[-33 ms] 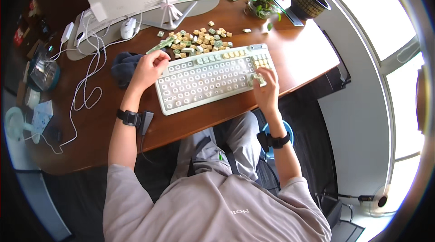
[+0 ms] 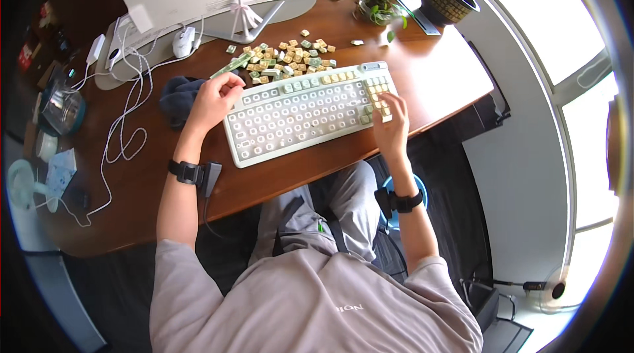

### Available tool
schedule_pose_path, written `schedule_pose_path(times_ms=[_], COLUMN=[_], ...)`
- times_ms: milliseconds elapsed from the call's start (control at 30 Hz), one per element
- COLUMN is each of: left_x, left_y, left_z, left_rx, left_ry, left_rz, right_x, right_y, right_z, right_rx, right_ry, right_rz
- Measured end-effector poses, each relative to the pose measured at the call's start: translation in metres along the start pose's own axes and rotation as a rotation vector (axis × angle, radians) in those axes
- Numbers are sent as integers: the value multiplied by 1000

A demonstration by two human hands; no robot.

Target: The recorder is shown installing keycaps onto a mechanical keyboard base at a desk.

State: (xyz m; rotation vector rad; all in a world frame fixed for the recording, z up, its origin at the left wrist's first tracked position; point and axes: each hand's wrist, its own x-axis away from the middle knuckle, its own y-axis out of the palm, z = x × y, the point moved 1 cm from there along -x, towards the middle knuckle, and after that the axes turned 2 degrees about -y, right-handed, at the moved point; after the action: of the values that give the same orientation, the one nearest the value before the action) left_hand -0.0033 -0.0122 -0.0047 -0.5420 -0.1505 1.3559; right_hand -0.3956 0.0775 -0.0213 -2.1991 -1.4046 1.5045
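One pale keyboard (image 2: 307, 116), long axis crosswise, right end farther away.

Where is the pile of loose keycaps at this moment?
In the head view, the keycap pile lies upper left of centre on the desk, between the keyboard and the monitor stand.

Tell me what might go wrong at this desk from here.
The small loose yellow and green plastic keycaps lie just behind the pale green rectangular keyboard, so pushing it backward might scatter them. The bare right hand is at the keyboard's right end, near the front edge of the brown wooden desk; a keycap slipping there could drop off.
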Motion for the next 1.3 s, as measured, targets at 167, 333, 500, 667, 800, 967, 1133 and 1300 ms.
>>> schedule_pose_path(times_ms=[167,333,500,667,800,967,1133,1300], left_x=[-1,1,2,1,5,8,6,10], left_y=[-3,0,2,2,3,-1,-4,-3], left_z=[2,6,7,9,10,13,15,16], left_rx=[-46,-171,-163,-288,-313,-308,-380,-228], left_ry=[28,238,141,130,87,7,-95,-18], left_rz=[40,93,42,42,-107,-174,-259,-303], right_x=[-3,-6,-1,7,18,38,45,14], right_y=[5,10,5,5,1,-9,-17,-12], right_z=[56,68,57,48,38,20,8,-27], right_rx=[-88,-190,-64,-96,-148,-220,-231,31], right_ry=[289,407,343,383,387,374,431,143], right_rz=[7,-11,0,47,54,48,1,-79])
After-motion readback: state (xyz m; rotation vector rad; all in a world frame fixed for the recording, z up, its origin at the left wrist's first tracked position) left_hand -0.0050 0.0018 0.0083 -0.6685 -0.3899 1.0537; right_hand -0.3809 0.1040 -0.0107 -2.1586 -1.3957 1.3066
